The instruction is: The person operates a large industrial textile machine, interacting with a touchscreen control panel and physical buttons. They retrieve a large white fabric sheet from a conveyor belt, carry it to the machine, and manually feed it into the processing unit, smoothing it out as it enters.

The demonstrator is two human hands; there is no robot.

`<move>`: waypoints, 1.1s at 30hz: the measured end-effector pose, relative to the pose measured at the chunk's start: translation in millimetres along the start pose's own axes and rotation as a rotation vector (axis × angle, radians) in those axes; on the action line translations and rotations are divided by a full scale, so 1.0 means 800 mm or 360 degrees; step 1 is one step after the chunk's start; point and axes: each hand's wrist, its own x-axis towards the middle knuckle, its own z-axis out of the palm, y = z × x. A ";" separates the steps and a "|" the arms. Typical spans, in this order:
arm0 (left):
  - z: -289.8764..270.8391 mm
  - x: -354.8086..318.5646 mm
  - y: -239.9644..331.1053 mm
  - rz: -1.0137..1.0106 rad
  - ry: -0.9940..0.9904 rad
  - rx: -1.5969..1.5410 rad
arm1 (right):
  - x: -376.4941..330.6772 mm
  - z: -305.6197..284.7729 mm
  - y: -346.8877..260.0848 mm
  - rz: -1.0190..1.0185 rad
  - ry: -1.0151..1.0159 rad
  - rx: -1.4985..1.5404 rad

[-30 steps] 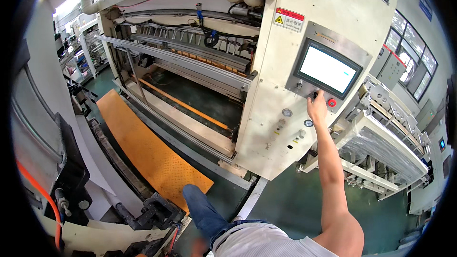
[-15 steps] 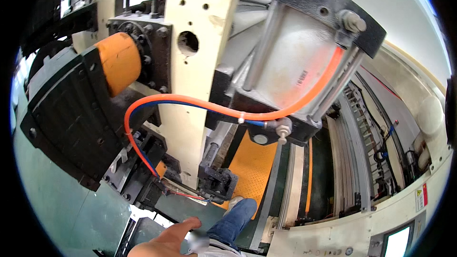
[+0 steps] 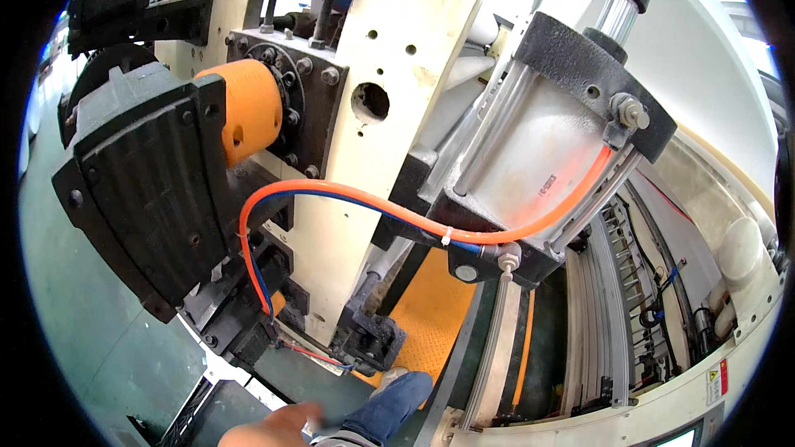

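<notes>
Head view: dark, blocky metal bracket (image 3: 373, 339)

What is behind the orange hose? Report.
Behind the orange hose show the cream frame and silver cylinder. A blue hose hugs its underside. What the hoses cover is hidden.

Free room is afforded over the smooth green floor (image 3: 306, 379) beyond the bare left hand (image 3: 286, 420); above, passage is barred by a ribbed black metal housing (image 3: 149, 190), a flat cream metal upright (image 3: 406, 87) and, before the silver cylindrical barrel (image 3: 534, 149), a looped orange hose (image 3: 290, 185).
</notes>
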 end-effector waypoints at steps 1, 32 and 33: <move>-0.002 0.003 -0.001 -0.0006 -0.0006 0.0016 | 0.000 0.002 0.003 0.0020 -0.0031 -0.0017; 0.040 -0.014 -0.051 0.0253 0.0180 0.0563 | -0.016 -0.043 0.002 -0.0276 0.0225 -0.0375; 0.034 -0.011 -0.042 0.0303 0.0174 0.0553 | -0.016 -0.044 0.005 -0.0277 0.0234 -0.0376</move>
